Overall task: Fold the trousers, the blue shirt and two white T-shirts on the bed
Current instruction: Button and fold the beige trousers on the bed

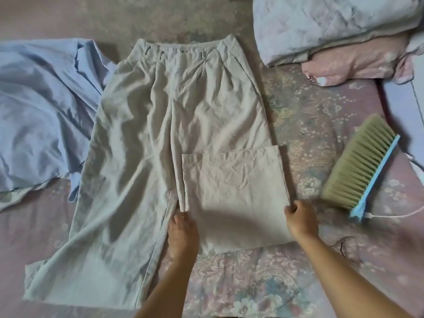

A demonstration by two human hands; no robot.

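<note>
I see the trousers (160,125) flat on the bed (309,115), waist far, right leg doubled up. My right hand (300,218) pinches that leg's outer edge; my left hand (182,232) pinches its inner edge. To fold well: I keep both edges level, square the hem across, smooth, then repeat with the left leg. Shirt (41,106) waits left.
</note>
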